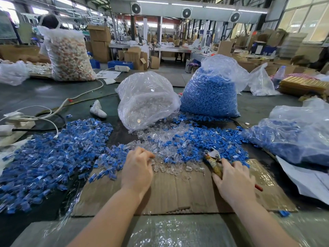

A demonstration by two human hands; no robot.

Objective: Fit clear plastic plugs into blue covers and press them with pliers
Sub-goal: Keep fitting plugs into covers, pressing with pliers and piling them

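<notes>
The room is a large factory hall [178, 32] with stacked cardboard boxes, long benches and round fans on a duct near the ceiling; another person [49, 22] sits far at the left behind a tall bag of pale parts [69, 56]. The dark work table [44, 93] carries a flat cardboard sheet [170, 193] in front of me. Behind it stands a full bag of blue covers [210, 93], and just beside it, on the left, a clear bag of plastic plugs [147, 102] lies open toward the sheet. A wide heap of fitted blue pieces [49, 157] spreads at the left, and loose clear plugs [160, 139] mixed with loose blue covers [195, 148] lie between the bags and the hands. The pliers [213, 161] lie on the sheet with their long axis running diagonally, the metal head pointing away and to the left into the blue covers, the red handle tip toward the near right. The right hand [235, 180] rests over the handles with curled fingers gripping them. The left hand [138, 168] reaches into the clear plugs with bent fingers; if it pinches one, I cannot tell.
</notes>
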